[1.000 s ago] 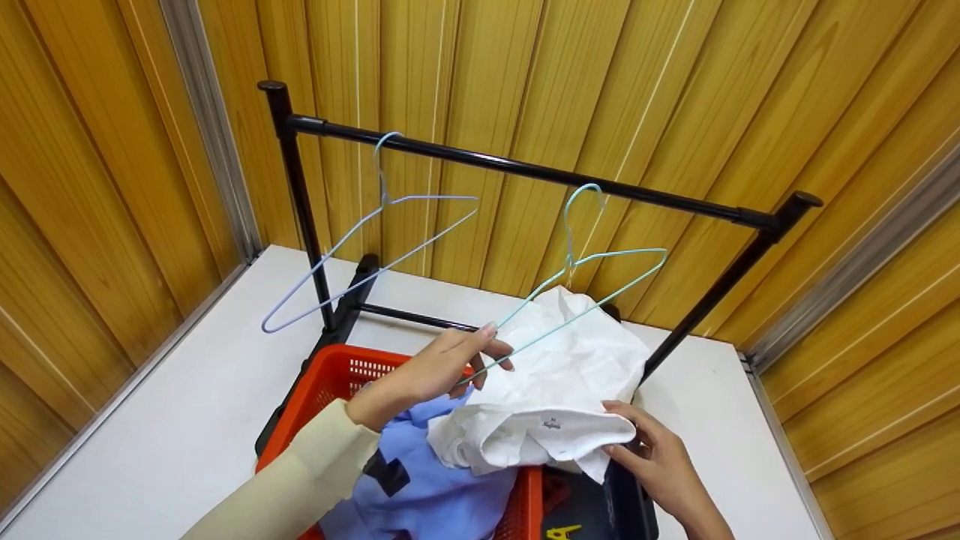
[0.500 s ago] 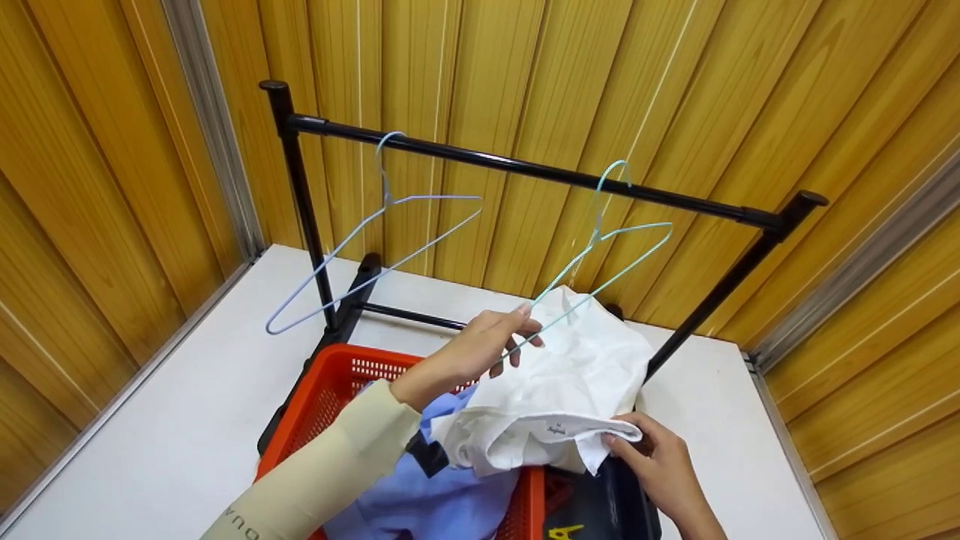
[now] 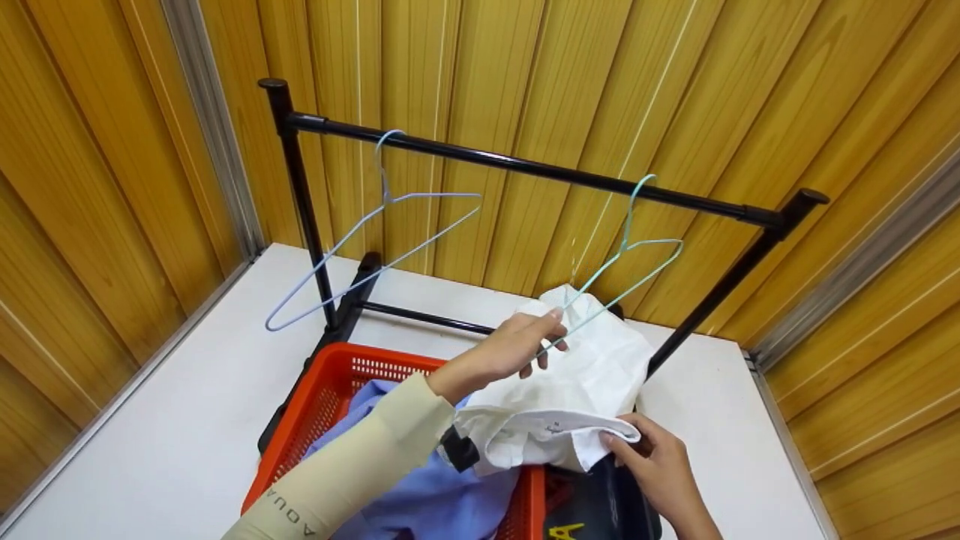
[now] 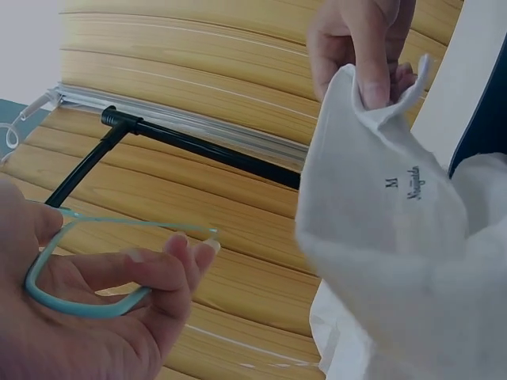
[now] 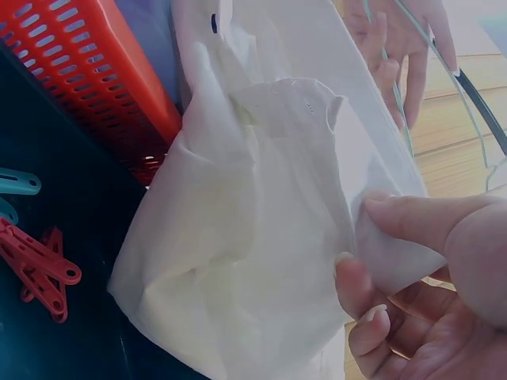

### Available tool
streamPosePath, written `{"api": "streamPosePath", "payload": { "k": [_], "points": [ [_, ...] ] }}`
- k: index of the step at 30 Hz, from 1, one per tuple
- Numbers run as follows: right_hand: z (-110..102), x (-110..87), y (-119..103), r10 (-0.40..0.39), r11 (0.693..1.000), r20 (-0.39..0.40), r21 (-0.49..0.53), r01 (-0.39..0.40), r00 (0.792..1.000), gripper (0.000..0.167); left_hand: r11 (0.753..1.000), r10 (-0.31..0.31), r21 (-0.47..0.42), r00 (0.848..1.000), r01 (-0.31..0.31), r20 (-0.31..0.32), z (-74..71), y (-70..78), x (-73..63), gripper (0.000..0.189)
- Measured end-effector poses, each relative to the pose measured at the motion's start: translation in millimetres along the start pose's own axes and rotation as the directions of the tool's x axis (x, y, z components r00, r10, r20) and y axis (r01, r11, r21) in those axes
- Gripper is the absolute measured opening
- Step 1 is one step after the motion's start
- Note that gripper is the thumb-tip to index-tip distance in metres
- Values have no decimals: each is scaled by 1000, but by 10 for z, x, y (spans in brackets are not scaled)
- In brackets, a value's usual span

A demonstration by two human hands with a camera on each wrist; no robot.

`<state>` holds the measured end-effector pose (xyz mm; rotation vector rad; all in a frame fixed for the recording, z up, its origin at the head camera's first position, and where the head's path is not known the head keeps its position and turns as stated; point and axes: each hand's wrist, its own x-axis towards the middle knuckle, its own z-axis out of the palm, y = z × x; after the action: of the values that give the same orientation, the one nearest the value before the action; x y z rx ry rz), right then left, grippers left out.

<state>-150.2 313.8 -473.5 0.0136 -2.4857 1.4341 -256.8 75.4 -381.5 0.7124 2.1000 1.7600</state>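
My left hand (image 3: 523, 346) grips one end of a light green wire clothes hanger (image 3: 654, 271); in the left wrist view the hanger's bent end (image 4: 83, 307) lies inside the curled fingers. The hanger's hook is at the black rail, but whether it rests on it I cannot tell. My right hand (image 3: 660, 457) pinches the neckline of a white shirt (image 3: 592, 367) between thumb and fingers. A printed size label (image 4: 402, 183) shows inside that neckline. The shirt hangs bunched below the green hanger, apart from its wire in the left wrist view.
A lilac hanger (image 3: 300, 285) hangs from the rail (image 3: 480, 157) of a black rack. Below, a red basket (image 3: 330, 360) holds blue clothing (image 3: 427, 495). Beside it, a dark container (image 3: 592, 510) holds yellow, red and teal clothes pegs (image 5: 40, 269). Wood-patterned panels stand behind.
My left hand has moved right and slightly up, carrying the green hanger; its hook has shifted right along the rail. My right hand stays near its place, still pinching the shirt.
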Motion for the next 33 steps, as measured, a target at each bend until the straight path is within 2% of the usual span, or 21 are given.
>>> {"api": "streamPosePath", "payload": {
  "k": [11, 17, 23, 27, 31, 33],
  "points": [
    [47, -15, -4, 4, 1000, 7, -16, -4, 1000, 14, 999, -44, 7, 999, 44, -22, 273, 6, 95, 54],
    [65, -34, -12, -26, 999, -6, -31, 26, 1000, 15, 996, -80, 31, 997, 81, -11, 402, 25, 115, 54],
    [67, -40, -27, -17, 999, -6, -31, 17, 1000, 15, 998, -65, 29, 998, 64, 24, 567, 41, 166, 47],
    [66, -40, -40, -3, 1000, 1, -19, 3, 1000, 15, 997, -79, 20, 997, 79, 12, 672, 69, 201, 43],
    [67, -48, -60, -2, 1000, 2, 4, 2, 1000, 15, 995, -93, 36, 996, 93, -4, 757, 92, 213, 47],
    [65, -53, -66, -7, 1000, -2, 6, 7, 1000, 15, 995, -81, 52, 997, 81, -2, 787, 88, 211, 46]
  ]
}}
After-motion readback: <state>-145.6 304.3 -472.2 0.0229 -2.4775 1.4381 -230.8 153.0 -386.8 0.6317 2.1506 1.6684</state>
